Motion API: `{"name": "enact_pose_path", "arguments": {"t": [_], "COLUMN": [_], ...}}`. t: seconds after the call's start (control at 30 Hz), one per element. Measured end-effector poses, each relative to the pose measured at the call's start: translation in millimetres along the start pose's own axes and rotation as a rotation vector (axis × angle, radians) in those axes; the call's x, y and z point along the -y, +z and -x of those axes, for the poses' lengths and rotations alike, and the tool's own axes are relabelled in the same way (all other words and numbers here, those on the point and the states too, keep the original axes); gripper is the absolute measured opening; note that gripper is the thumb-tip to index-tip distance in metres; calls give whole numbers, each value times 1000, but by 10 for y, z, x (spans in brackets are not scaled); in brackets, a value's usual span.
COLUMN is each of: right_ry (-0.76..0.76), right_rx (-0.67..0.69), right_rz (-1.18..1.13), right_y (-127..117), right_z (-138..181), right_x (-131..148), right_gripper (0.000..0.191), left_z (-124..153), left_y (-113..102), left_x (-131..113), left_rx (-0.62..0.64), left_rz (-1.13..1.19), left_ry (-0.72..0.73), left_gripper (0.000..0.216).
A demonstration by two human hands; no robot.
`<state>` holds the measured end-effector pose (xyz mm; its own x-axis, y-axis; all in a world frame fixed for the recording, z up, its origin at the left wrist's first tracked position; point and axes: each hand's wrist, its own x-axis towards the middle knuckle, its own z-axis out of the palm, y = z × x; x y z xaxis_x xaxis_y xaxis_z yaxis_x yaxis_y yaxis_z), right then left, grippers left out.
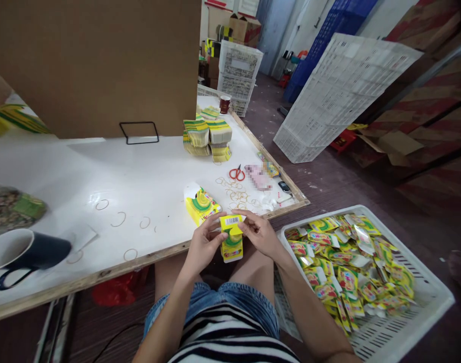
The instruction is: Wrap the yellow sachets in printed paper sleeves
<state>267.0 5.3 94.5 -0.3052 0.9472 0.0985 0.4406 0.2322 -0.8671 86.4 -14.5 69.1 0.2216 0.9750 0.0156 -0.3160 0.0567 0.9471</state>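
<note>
Both hands hold one small yellow packet stack (pixel 232 242) over my lap, just in front of the table edge. My left hand (pixel 203 245) grips its left side, and my right hand (pixel 257 233) pinches its top right, near the barcode label. A bundle of the same yellow packets (pixel 200 202) lies on the white table (pixel 139 171) just beyond my hands. Loose rubber bands (pixel 238 194) are scattered on the table near it.
A white crate (pixel 404 333) full of yellow packets sits at my right. Banded packet stacks (pixel 208 133), red scissors (pixel 237 173), a dark mug (pixel 26 252), a brown board (pixel 94 65) and a wire stand (pixel 138 132) are on the table. Crates and cartons stand beyond.
</note>
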Motion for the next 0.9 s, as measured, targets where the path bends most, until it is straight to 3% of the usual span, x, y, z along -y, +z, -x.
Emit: {"name": "enact_pose_path", "arguments": {"t": [0.1, 0.2, 0.57, 0.7, 0.9], "right_ry": [-42, 12, 34, 64, 35], "right_rx": [-74, -95, -188, -164, -64], "right_rz": [-40, -74, 268, 282, 92], "right_y": [-14, 37, 157, 184, 165], "right_z": [-2, 9, -24, -38, -47], "right_x": [-18, 6, 109, 102, -29], "right_gripper": [27, 35, 32, 32, 35], "left_z": [-9, -3, 21, 9, 13], "left_y": [12, 46, 104, 93, 79], "left_x": [-1, -12, 9, 17, 47], "left_rx": [35, 14, -56, -93, -85], "left_rz": [14, -30, -208, -231, -243], "left_ry": [13, 36, 45, 34, 33], "left_gripper": [49, 48, 46, 46, 48]}}
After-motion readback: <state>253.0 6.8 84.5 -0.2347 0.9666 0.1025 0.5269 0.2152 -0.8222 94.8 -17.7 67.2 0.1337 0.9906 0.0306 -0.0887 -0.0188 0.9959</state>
